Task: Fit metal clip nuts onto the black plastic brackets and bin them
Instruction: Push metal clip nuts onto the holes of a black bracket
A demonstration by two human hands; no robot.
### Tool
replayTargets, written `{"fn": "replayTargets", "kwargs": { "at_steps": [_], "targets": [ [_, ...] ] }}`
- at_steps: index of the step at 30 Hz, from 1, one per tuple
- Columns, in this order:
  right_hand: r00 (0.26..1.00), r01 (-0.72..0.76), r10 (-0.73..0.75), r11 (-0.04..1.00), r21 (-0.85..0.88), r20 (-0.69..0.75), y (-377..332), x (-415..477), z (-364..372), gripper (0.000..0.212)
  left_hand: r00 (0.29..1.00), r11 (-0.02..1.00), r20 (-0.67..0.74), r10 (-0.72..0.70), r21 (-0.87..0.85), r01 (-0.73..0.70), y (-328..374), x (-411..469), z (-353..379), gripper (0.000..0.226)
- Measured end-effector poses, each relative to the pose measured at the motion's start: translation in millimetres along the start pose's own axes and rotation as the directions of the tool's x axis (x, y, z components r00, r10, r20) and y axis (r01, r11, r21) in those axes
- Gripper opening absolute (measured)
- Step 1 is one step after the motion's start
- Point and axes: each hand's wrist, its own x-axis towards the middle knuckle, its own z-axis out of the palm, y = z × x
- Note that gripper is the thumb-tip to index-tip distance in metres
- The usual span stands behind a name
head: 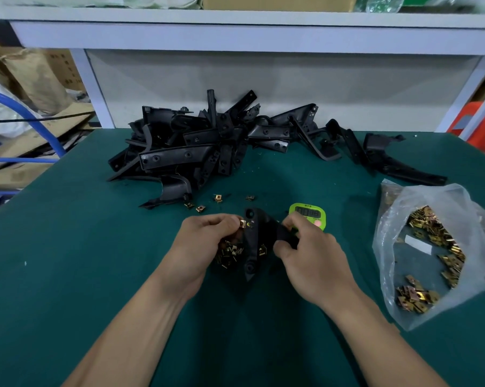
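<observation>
My right hand (311,252) grips a black plastic bracket (254,241) by its right arm, holding it just above the green table. My left hand (205,238) pinches a gold metal clip nut (242,224) against the bracket's upper edge. Under the left hand lies a small heap of loose clip nuts (230,254). One more clip nut (262,249) shows on the bracket's lower part. A large pile of black brackets (208,143) lies at the back of the table.
A clear plastic bag of clip nuts (434,247) lies open at the right. A green digital timer (309,215) stands behind my right hand. Several stray clip nuts (201,208) lie near the pile. More brackets (389,160) spread toward the back right. Cardboard and a blue frame (21,107) stand left of the table.
</observation>
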Motion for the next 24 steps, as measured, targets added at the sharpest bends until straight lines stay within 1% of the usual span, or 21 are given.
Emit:
{"fn": "replayTargets", "kwargs": {
  "at_steps": [3, 6, 12, 15, 18, 21, 24],
  "targets": [
    [1.000, 0.010, -0.010, 1.000, -0.005, -0.003, -2, -2, 2, 0.014, 1.000, 1.000, 0.006, 0.004, 0.008, -0.004, -2, 1, -2, 0.023],
    [1.000, 0.017, -0.017, 1.000, -0.011, -0.019, -2, -2, 0, 0.015, 1.000, 0.998, -0.014, 0.022, 0.052, -0.022, -3, 1, -3, 0.019],
    [0.994, 0.059, -0.064, 0.997, -0.052, -0.084, -5, -7, 3, 0.016, 0.998, 0.996, -0.048, 0.049, 0.082, -0.045, -3, -1, 0, 0.017],
    [0.991, 0.054, -0.061, 0.996, -0.065, -0.118, -6, -8, 5, 0.016, 0.997, 0.994, -0.055, 0.062, 0.098, -0.056, -6, -3, 7, 0.017],
    [0.995, 0.015, -0.019, 0.999, -0.040, -0.102, -4, -8, 6, 0.016, 0.993, 0.987, -0.066, 0.096, 0.136, -0.086, -8, -5, 13, 0.019],
    [0.997, -0.035, 0.037, 0.999, 0.022, -0.072, -5, -4, 5, 0.014, 0.985, 0.980, -0.087, 0.147, 0.147, -0.134, -8, -4, 21, 0.023],
    [0.990, -0.068, 0.082, 0.990, 0.126, -0.118, -6, 6, -6, 0.014, 0.959, 0.970, -0.192, 0.207, 0.169, -0.176, -11, 0, 21, 0.017]
  ]
}}
